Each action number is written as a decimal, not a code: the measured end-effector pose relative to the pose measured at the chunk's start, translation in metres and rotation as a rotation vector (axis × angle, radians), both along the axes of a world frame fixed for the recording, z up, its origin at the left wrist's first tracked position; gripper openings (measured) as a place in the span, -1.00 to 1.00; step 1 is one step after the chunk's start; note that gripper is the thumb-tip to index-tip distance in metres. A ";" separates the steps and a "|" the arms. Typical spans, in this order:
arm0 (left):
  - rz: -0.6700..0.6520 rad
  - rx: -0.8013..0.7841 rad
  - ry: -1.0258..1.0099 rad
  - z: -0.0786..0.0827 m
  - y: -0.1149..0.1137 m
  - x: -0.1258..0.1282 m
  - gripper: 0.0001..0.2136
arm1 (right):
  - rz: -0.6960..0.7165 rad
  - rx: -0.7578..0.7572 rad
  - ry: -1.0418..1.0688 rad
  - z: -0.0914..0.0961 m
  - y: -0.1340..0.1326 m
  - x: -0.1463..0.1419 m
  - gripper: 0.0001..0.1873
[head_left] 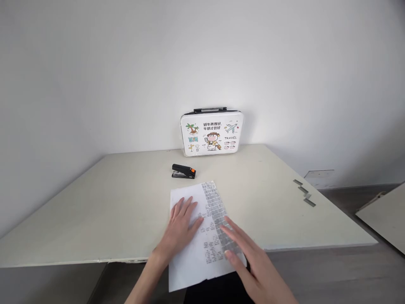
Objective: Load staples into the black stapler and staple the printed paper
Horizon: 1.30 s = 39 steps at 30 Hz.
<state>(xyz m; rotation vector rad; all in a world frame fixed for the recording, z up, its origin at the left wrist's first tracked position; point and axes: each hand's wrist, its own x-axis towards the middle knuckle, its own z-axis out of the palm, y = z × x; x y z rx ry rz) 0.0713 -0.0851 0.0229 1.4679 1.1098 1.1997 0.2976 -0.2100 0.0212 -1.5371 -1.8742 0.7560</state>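
Sheets of printed paper (190, 261) lie at the front of the table, their near end sticking out past its edge. The right side of the paper carries a grey grid-like print. My left hand (181, 228) rests flat on the paper with its fingers spread. At the paper's right side is my right hand (249, 261), fingers stretched out and apart, the fingertips at the grey strip; whether they press on it I cannot tell. Just beyond the paper's far end stands a black stapler (183, 171) with an orange patch.
A white case (211, 133) with cartoon prints and a black handle leans against the wall (126, 76) at the back of the table (95, 211). Several small grey strips (303, 191) lie along the right edge. Another pale surface (386, 215) stands at far right.
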 end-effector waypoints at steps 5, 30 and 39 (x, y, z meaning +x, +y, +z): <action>-0.023 0.099 0.220 -0.008 0.012 -0.048 -0.68 | -0.183 0.048 0.049 -0.011 0.020 0.043 -0.50; 0.162 0.272 0.998 -0.020 0.072 -0.138 -0.47 | -0.318 0.004 0.111 -0.038 0.074 0.107 -0.49; 0.174 0.274 1.029 -0.022 0.073 -0.139 -0.48 | -0.344 -0.015 0.128 -0.030 0.071 0.106 -0.50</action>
